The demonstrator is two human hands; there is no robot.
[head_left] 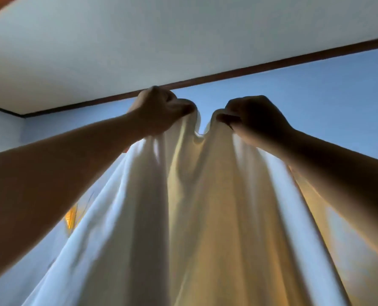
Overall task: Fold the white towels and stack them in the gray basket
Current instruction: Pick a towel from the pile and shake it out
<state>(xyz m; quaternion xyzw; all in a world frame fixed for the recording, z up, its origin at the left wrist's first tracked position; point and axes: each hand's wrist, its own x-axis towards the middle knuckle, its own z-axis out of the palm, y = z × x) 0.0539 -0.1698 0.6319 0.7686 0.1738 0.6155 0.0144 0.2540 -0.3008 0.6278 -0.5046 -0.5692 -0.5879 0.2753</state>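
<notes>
A large white towel [197,217] hangs in long folds from both of my raised hands and fills the lower middle of the view. My left hand [161,109] grips its top edge with curled fingers. Close beside it, my right hand [252,118] pinches the same edge. A short dip of cloth sags between the two hands. The camera looks upward, and the gray basket is not in view.
A white ceiling [139,40] spans the top, bordered by a dark wooden trim [272,65]. Below it runs a blue wall [316,102]. An orange patch [71,217] shows at the towel's left edge. The towel hides everything lower down.
</notes>
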